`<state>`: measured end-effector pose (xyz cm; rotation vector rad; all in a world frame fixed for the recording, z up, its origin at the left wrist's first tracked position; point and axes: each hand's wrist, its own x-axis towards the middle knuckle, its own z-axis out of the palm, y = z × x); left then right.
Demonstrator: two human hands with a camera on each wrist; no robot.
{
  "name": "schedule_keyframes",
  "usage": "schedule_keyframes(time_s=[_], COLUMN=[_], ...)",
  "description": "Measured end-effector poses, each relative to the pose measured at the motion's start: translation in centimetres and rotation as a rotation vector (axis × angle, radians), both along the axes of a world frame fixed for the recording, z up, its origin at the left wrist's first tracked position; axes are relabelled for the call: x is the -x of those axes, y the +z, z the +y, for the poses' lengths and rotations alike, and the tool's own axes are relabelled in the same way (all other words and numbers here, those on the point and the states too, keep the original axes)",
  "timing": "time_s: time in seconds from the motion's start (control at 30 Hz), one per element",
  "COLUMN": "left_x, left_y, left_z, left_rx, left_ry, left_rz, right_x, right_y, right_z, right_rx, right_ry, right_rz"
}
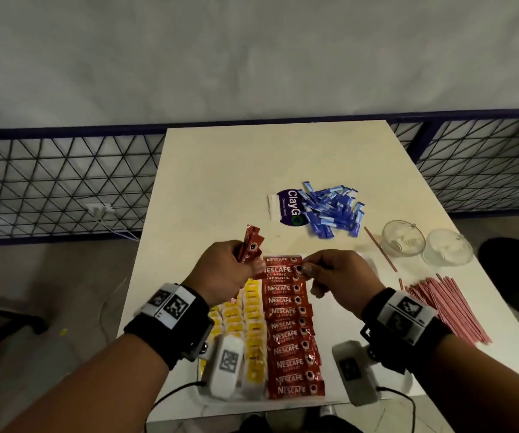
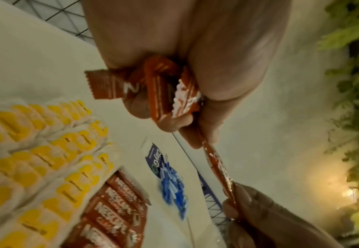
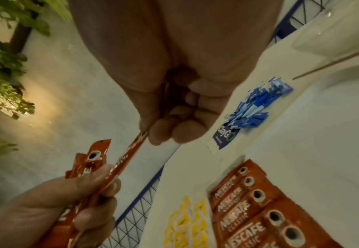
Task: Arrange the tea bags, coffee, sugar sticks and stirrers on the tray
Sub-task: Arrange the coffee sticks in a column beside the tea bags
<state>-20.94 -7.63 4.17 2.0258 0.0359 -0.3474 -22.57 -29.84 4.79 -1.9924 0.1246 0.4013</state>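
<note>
Coffee sachets (image 1: 292, 335) lie in one overlapping red column on the tray (image 1: 208, 398), and this tray is the landmark for all places below. Just left of that column, also on the tray, the yellow tea bags (image 1: 253, 326) stand in rows. Above the far end of the column, the right hand (image 1: 336, 278) pinches one end of a single sachet (image 3: 129, 156) between thumb and fingertips. The other end of it is still inside the bundle of sachets (image 1: 248, 248) that the left hand (image 1: 223, 273) grips with curled fingers, over the far left corner of the tray.

By my judgement the step is to pull one sachet free and lay it at the far end of the column. The risk is that the pull drags a second sachet out of the bundle, because they are packed tightly together, and it drops on the neat rows. Also the foil is smooth, so a new sachet placed carelessly may slide off the overlap or push the upper ones crooked.

Beyond the tray the blue sugar sticks (image 1: 333, 210) lie in a loose heap, partly on a dark sticker (image 1: 289, 207). Right of the tray the red stirrers (image 1: 448, 307) are spread out, with one single stirrer (image 1: 380, 248) and two clear glass bowls (image 1: 403, 237) farther away. So sugar and stirrers are not yet on the tray.

All rests on a pale table (image 1: 220, 170). Behind it is a blue mesh fence (image 1: 64, 182) and a grey wall
</note>
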Motion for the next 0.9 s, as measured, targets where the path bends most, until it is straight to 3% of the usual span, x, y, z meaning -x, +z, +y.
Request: schedule_keyframes(time_s=[0.17,0.33,0.5,0.9], left_x=[0.7,3.0,4.5,5.8], left_y=[-2.2,-3.9,-4.5,-3.8], left_z=[1.7,2.6,2.4,2.7], left_rx=[-0.239,-0.261,-0.265,-0.334], left_ry=[0.022,0.041,0.053,0.000], left_rz=[0.018,0.094,0.097,0.073], right_x=[1.1,3.6,3.7,3.8], right_y=[-3.1,-7.7,-10.6,-11.3], right_z=[-2.0,-2.6,-2.0,-1.2], right_rx=[-0.015,0.144,0.224,0.358], right_ry=[-0.101,0.010,-0.022,-0.081], right_rz=[0.137,0.260,0.282,0.264])
